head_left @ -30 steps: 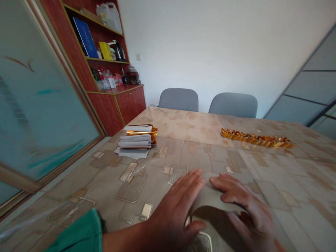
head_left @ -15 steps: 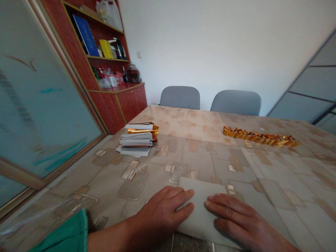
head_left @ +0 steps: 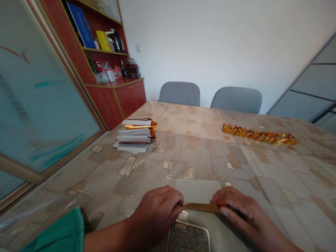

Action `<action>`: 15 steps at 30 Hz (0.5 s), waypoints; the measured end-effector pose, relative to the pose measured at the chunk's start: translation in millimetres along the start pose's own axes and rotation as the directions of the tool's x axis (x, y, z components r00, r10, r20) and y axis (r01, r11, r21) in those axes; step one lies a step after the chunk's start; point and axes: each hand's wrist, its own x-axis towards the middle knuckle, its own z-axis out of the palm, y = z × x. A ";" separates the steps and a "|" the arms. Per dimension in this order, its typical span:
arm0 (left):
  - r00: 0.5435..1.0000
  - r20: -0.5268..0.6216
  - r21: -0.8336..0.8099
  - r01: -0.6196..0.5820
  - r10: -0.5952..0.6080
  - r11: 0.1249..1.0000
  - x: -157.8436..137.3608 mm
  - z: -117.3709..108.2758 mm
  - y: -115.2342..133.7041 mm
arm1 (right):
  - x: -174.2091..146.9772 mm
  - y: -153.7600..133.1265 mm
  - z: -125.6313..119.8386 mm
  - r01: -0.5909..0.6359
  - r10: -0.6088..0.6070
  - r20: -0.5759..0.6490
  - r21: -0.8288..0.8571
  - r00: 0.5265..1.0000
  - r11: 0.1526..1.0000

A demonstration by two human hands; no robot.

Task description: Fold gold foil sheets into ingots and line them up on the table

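Two bare hands work at the near side of one counter (head_left: 238, 159), which has a patterned covering. Between them lies one sheet of paper (head_left: 198, 189), pale side up and flat on the counter, with a narrow gold-brown strip (head_left: 200, 207) along its near edge. The left hand (head_left: 160, 210) has its fingers (head_left: 177, 198) curled and closed on the left end of that strip; the right hand (head_left: 240, 211) pinches the right end, thumb in front and the other fingers bent over the top. One green sleeve (head_left: 56, 233) covers part of the left forearm.

Farther off on the left sits one pile of papers (head_left: 133, 135), white and gold, too tightly layered to count. On the right, well apart from the pile, one row of folded gold pieces (head_left: 258, 135) stretches across the counter; it seems to hold more than ten, though blur makes the number unsure. One small scrap (head_left: 129, 173) appears to lie nearer, left of the sheet.

Behind the counter stand two grey chairs (head_left: 180, 93). One red-brown cabinet (head_left: 101, 103) at the left carries one blue folder (head_left: 82, 26), one yellow box (head_left: 103, 41), one kettle (head_left: 118, 41) and one glass jar (head_left: 132, 67).
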 end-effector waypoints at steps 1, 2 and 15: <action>0.999 0.000 0.002 0.042 -0.042 0.999 0.8 -0.7 0.8 | 2.9 0.9 0.7 -0.042 0.042 -0.024 -0.002 0.999 0.999; 0.997 0.005 0.008 0.075 -0.075 0.997 1.6 -1.2 1.1 | 6.0 2.1 1.5 -0.080 0.079 -0.055 -0.019 0.995 0.997; 0.936 0.301 0.093 -0.218 0.181 0.971 10.3 12.0 5.5 | 32.3 17.0 6.6 -0.154 0.105 -0.180 -0.285 0.978 0.946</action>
